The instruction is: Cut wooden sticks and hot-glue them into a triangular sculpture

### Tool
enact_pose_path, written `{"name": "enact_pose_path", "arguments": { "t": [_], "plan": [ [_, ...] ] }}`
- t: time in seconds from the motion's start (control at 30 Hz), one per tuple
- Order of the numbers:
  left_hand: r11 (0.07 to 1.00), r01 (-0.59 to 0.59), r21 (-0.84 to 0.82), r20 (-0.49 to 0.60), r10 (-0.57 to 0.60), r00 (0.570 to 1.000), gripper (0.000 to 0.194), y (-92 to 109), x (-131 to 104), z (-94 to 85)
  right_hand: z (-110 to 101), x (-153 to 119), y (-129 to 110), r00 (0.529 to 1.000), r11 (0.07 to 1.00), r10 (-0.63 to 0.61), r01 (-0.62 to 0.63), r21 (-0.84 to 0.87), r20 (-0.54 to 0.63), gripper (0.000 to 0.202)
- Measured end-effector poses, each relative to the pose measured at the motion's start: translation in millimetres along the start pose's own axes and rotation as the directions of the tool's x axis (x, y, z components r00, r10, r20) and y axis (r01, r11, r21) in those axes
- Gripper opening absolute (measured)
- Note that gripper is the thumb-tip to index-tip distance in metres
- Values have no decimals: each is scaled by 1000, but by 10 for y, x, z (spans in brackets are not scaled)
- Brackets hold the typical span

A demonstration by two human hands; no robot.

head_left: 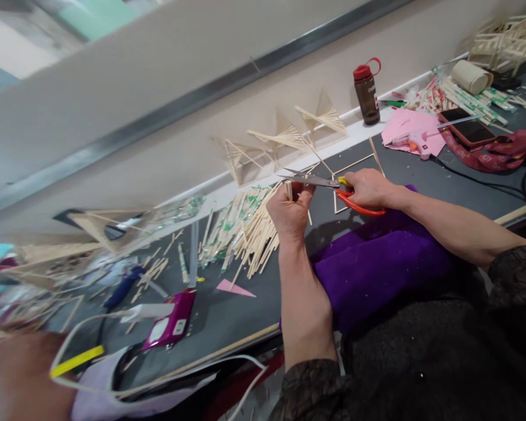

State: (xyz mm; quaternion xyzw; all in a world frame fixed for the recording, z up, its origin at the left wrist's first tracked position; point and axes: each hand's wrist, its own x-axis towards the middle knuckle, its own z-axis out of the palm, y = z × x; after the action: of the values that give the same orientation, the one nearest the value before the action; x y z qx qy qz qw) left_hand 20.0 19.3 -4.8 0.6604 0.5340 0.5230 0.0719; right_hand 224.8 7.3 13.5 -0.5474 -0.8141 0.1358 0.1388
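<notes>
My right hand (368, 188) grips a pair of scissors (358, 206) with red and yellow handles. Their blades are parted and point left, just above my left hand (287, 210). Its fingers are pinched together on a thin wooden stick (289, 190), close to the blades; most of the stick is hidden. Below and to the left of that hand lies a pile of loose wooden sticks (263, 245). A frame of sticks (355, 164) lies on the table behind the scissors. A purple cloth (377, 263) is spread under my forearms.
Twisted stick structures (284, 138) stand along the wall, near a brown bottle (367, 96) with a red lid. To the right are a glue gun (416, 142) on pink paper and a phone (467, 127). A magenta packet (170, 321) and another person's blurred hand (26, 368) are at lower left.
</notes>
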Motion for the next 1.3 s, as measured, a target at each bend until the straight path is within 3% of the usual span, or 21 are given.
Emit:
{"name": "enact_pose_path", "arguments": {
  "t": [0.23,0.4,0.7,0.87,1.07,1.3],
  "plan": [
    [999,-47,10,-54,47,997,11,-15,-9,8,8,-15,4,1000,1000,2,-2,8,10,55],
    [992,-87,87,-30,90,996,24,-56,6,-17,24,6,48,1000,998,-29,28,54,10,61],
    [956,-274,107,4,275,961,33,-126,9,17,35,17,56,999,995,-30,28,99,27,60],
    [935,-349,64,-32,352,935,33,-107,-4,49,16,0,47,998,994,-26,19,107,59,55],
    [946,-303,116,-13,306,952,37,-80,-9,50,-40,-18,25,997,999,-5,2,41,72,44],
    [958,-277,69,8,277,961,33,-89,-13,55,-2,4,44,998,1000,-18,16,25,61,43]
  ]
}}
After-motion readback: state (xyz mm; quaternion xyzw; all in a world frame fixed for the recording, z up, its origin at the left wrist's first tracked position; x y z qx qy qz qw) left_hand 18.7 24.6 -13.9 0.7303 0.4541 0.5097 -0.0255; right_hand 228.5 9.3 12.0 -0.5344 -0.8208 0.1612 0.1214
